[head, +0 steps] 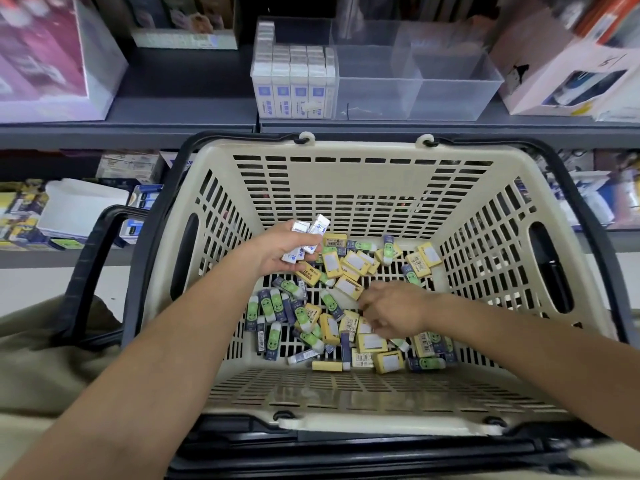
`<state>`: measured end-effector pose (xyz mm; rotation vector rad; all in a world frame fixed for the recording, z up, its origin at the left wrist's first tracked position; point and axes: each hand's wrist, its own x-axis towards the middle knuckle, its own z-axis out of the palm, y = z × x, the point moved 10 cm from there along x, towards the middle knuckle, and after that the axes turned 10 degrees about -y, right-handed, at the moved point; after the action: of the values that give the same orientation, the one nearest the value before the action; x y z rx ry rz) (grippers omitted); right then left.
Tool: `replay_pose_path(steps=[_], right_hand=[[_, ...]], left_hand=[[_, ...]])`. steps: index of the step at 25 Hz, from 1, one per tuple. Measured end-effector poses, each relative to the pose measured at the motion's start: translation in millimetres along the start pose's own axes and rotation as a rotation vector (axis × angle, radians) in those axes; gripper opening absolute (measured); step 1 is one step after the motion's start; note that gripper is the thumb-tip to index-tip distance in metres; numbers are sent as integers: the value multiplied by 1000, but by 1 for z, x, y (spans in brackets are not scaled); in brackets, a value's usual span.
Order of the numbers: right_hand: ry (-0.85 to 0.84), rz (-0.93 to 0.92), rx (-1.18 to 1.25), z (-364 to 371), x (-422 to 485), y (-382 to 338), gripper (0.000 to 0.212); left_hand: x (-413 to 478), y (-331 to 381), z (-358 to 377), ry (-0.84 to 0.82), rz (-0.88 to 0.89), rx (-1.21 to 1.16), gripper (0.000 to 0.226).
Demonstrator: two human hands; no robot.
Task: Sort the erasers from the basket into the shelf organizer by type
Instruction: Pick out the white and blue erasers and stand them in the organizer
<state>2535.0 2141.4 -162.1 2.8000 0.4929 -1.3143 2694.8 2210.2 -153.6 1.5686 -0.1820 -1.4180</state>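
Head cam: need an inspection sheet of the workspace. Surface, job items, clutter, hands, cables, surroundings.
Surface: grey shelf carries the clear organizer; the basket sits in front, below it.
Job's things: white-blue erasers stacked in the organizer's left section; yellow erasers and green-faced erasers mixed on the basket floor.
Clutter: large boxes on either side of the organizer.
Hands: left hand grips several white-blue erasers above the basket; right hand is down in the pile, fingers curled, grip unclear.
Cables: nothing seen.
Surroundings: packaged stock on a lower shelf, blurred.
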Motion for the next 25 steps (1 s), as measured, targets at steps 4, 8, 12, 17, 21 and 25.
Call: replay_pose_path(steps=[4,8,12,17,21,25], right_hand=[[120,158,-32,-13,-8,33,24],[291,238,231,-47,15,43,55],[243,63,451,-71,52,3,52],[507,79,484,-99,54,-3,28],[212,197,380,-75,61,22,57],[396,123,680,-93,28,43,25]], left_hand=[[-3,1,-7,14,19,-30,26],[-6,6,-30,147,82,-123,21],[-10,14,-46,230,115,-116,16],[-10,15,-45,200,88,-67,16],[-10,14,-42,187,79,-89,16],[-11,10,-18,-18,3,-68,28]])
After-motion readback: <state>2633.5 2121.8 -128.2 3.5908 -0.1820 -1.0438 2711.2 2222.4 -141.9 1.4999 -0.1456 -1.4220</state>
